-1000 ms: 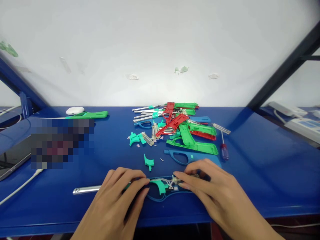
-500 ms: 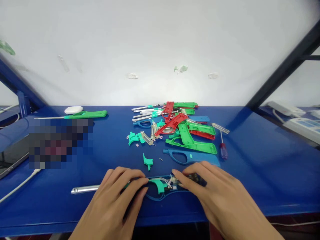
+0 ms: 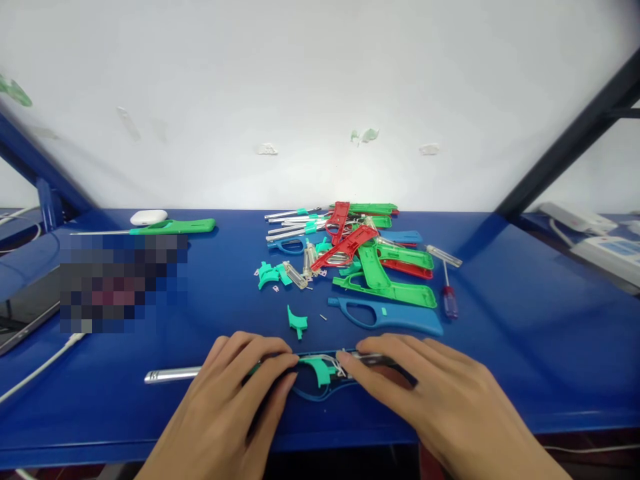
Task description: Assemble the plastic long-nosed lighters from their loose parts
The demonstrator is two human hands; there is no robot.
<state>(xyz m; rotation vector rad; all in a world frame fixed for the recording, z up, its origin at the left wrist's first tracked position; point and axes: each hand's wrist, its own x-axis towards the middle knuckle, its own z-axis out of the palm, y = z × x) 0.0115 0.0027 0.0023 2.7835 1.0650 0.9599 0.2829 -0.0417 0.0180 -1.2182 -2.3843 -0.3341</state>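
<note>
A half-assembled blue lighter [image 3: 320, 397] lies in front of me with its inside facing up. Its metal tube [image 3: 173, 375] sticks out to the left, past my left hand [image 3: 240, 393], whose fingers are closed around the front part. The teal trigger [image 3: 320, 371] sits in the blue shell between my hands, with thin white wires beside it. My right hand [image 3: 430, 380] grips the handle end, thumb and index finger near the wires; it covers most of the handle. A loose teal trigger [image 3: 298, 321] and a small metal pin [image 3: 323, 317] lie just beyond my hands.
Behind is a pile of red and green shells [image 3: 373, 267], metal tubes and clear fuel tanks. A blue shell [image 3: 395, 315] and a screwdriver [image 3: 449, 300] lie nearer right. At left are a green lighter [image 3: 185, 227], a white case [image 3: 149, 217] and a cable [image 3: 40, 369].
My right thumb and fingers have shifted left along the lighter and now cover the clear part that showed by the wires. My left hand keeps its hold.
</note>
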